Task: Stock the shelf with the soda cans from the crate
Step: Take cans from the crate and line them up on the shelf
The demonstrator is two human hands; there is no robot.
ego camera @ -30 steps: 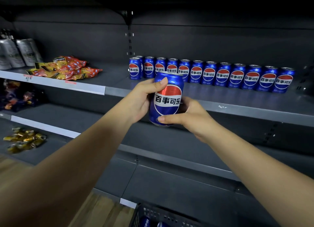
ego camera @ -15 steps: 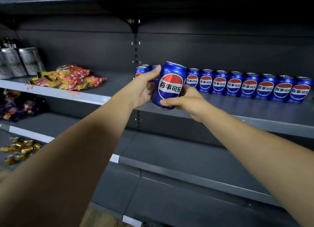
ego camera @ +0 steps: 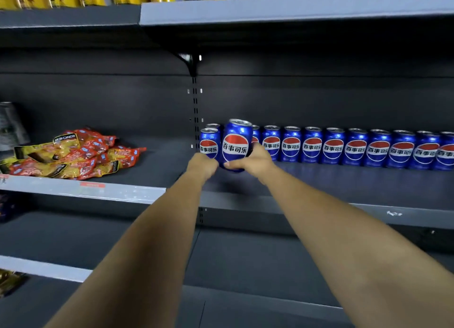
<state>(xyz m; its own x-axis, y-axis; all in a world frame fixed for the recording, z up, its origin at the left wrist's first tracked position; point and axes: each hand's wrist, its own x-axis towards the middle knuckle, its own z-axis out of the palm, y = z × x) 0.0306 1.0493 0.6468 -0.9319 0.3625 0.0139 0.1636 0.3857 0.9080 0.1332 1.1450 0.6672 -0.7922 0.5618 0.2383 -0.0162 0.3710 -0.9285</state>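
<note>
Dark shelf (ego camera: pixel 356 180) | snacks (ego camera: pixel 73 155) left | can row (ego camera: pixel 356 148) right | held can (ego camera: pixel 237 143) front

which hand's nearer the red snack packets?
Left. The left hand holds the blue can on the side toward the snack packets; the right hand holds its far side.
</note>
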